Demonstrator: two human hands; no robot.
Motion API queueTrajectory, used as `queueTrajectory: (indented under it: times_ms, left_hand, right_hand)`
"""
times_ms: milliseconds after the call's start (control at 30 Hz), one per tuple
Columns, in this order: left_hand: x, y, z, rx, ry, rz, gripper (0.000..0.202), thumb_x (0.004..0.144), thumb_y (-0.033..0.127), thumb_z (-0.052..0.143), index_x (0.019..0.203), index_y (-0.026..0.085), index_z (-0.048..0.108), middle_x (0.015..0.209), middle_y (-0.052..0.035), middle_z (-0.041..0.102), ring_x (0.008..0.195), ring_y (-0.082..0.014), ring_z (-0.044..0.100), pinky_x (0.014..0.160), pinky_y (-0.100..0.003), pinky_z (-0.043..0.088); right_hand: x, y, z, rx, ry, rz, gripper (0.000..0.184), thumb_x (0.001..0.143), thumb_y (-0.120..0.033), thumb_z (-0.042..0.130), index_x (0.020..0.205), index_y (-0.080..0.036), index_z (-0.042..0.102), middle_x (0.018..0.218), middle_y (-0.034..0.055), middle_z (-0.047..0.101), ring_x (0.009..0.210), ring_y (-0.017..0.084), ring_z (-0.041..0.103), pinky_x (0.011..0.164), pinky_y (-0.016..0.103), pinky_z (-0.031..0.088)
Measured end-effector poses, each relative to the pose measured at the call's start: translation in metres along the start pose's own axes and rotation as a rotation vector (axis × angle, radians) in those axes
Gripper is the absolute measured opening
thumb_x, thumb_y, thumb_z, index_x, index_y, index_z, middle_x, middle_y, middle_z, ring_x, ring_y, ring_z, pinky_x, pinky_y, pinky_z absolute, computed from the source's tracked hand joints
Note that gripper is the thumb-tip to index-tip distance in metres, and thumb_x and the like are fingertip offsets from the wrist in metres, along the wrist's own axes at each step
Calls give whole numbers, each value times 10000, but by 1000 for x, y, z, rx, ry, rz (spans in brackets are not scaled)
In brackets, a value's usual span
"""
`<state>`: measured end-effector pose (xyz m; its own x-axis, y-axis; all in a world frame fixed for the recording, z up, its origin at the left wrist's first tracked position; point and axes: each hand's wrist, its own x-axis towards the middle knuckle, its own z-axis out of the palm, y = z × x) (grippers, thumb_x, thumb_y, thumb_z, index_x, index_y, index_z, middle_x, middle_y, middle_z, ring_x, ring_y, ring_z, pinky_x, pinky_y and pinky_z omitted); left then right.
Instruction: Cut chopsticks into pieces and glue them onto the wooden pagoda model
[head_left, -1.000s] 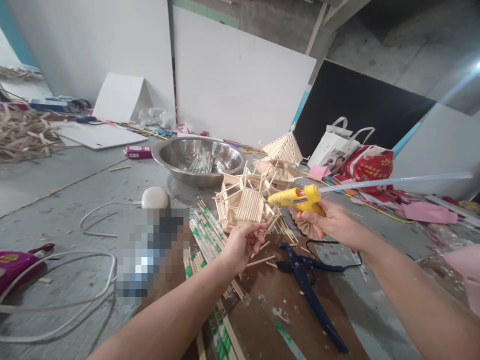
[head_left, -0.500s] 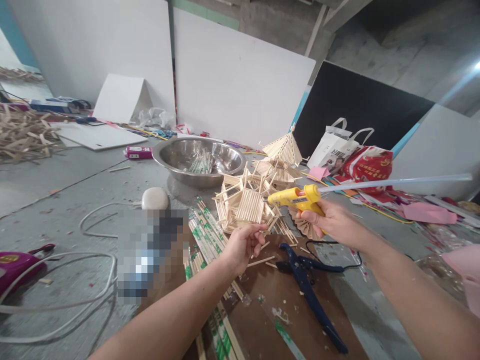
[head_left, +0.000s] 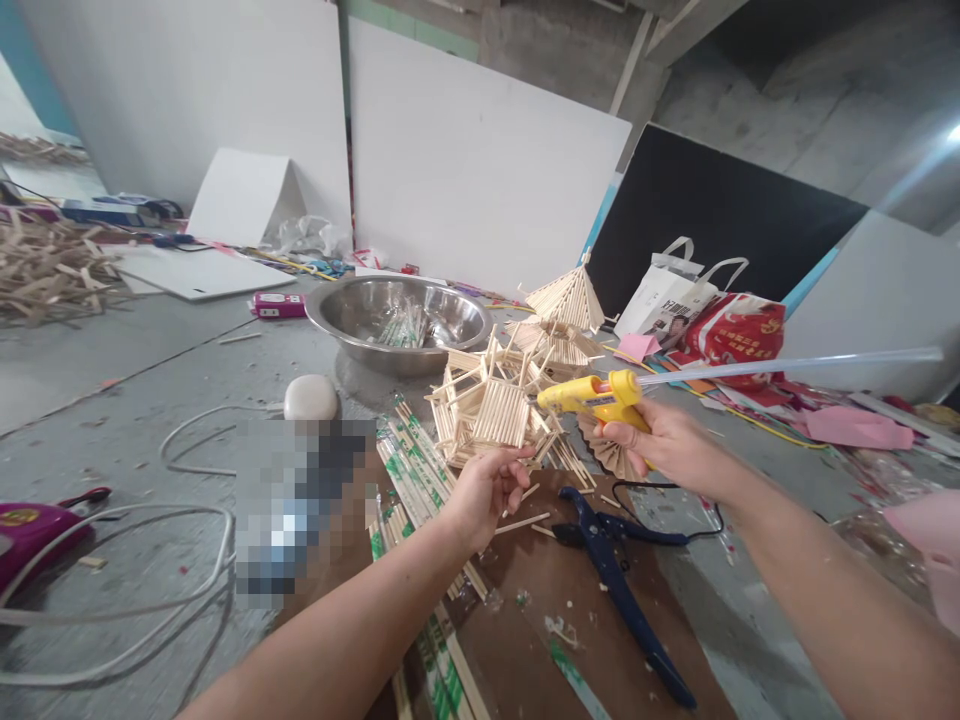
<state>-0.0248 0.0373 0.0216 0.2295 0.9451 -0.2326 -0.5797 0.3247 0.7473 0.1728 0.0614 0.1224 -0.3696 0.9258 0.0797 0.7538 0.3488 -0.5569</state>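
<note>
My right hand (head_left: 660,440) grips a yellow glue gun (head_left: 589,396), with a long clear glue stick (head_left: 795,367) jutting from its back end. The nozzle points left, close to the right edge of a panel of side-by-side sticks (head_left: 501,412). That panel is part of a small chopstick model (head_left: 454,400). My left hand (head_left: 491,490) is closed, thumb and curled fingers at the model's lower front edge; what exactly they pinch is partly hidden. Wrapped chopsticks (head_left: 420,470) lie left of that hand, and a blue-handled cutter (head_left: 619,580) lies to its right.
A steel basin (head_left: 337,318) holding wrapped packets stands behind the model. A pointed stick roof (head_left: 568,297) rises behind it too. White cable (head_left: 225,550) loops across the floor at left, near a white rounded object (head_left: 310,398). Bags (head_left: 739,340) stand at the right rear.
</note>
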Motion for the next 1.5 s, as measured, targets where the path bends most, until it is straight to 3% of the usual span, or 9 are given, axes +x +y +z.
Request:
queueTrajectory:
  times_ms: [333, 533, 667, 767, 867, 967, 1067, 1267, 1500]
  left_hand:
    - [-2, -5, 2, 155, 47, -27, 152, 618, 219, 514, 715, 126, 586, 468, 26, 511, 323, -54, 377, 337, -181, 213]
    - [-3, -11, 4, 421, 51, -24, 128, 635, 213, 475, 645, 137, 579, 440, 28, 491, 311, -54, 333, 337, -181, 213]
    - [-4, -15, 3, 693, 47, 52, 145, 654, 212, 463, 650, 159, 598, 464, 22, 512, 339, -73, 365, 358, -190, 263]
    - [-10, -18, 1, 1028, -40, 293, 152, 666, 196, 481, 648, 186, 632, 578, -10, 600, 504, -121, 503, 479, -206, 358]
    - [-18, -22, -1, 1351, -169, 476, 184, 697, 176, 462, 697, 214, 642, 675, -20, 635, 611, -149, 547, 562, -225, 380]
    - [-25, -24, -1, 1604, -332, 561, 198, 715, 159, 429, 744, 208, 619, 707, -21, 627, 623, -145, 547, 571, -225, 384]
    - [-28, -24, 0, 1782, -436, 603, 190, 727, 156, 411, 788, 198, 587, 728, -22, 616, 649, -140, 545, 571, -216, 386]
    - [-27, -26, 0, 1943, -506, 664, 151, 763, 181, 379, 730, 184, 527, 713, -17, 593, 640, -130, 531, 567, -215, 388]
    - [-32, -25, 3, 1929, -633, 723, 154, 771, 273, 411, 747, 189, 538, 724, -22, 584, 656, -135, 530, 561, -224, 376]
  right_hand:
    - [-11, 2, -2, 241, 68, 62, 360, 713, -554, 459, 779, -205, 516, 416, -54, 457, 377, 104, 433, 414, 256, 382]
    - [-30, 45, 2, 533, 192, 199, 400, 707, -541, 488, 875, -179, 506, 444, -36, 512, 392, 108, 469, 403, 237, 382]
    - [-38, 78, 15, 737, 298, 363, 354, 719, -532, 482, 776, -183, 506, 401, -17, 514, 345, 99, 441, 341, 214, 348]
    - [-38, 97, 29, 907, 398, 500, 300, 706, -507, 519, 732, -209, 500, 403, -24, 520, 340, 101, 461, 318, 199, 364]
    - [-35, 115, 43, 1090, 415, 572, 266, 705, -473, 542, 797, -225, 516, 557, -16, 612, 359, 78, 487, 319, 175, 390]
    - [-34, 130, 54, 1170, 372, 576, 300, 724, -469, 518, 917, -240, 526, 704, 1, 658, 349, 69, 485, 296, 175, 389]
    - [-35, 138, 60, 1191, 336, 538, 322, 712, -470, 532, 937, -238, 527, 696, 1, 657, 350, 70, 488, 296, 176, 391]
    - [-36, 139, 64, 1209, 357, 554, 321, 711, -481, 528, 921, -237, 525, 642, -15, 641, 350, 76, 491, 295, 182, 387]
    - [-36, 141, 67, 1217, 374, 559, 309, 706, -466, 537, 886, -216, 538, 578, -19, 620, 354, 80, 490, 307, 185, 391]
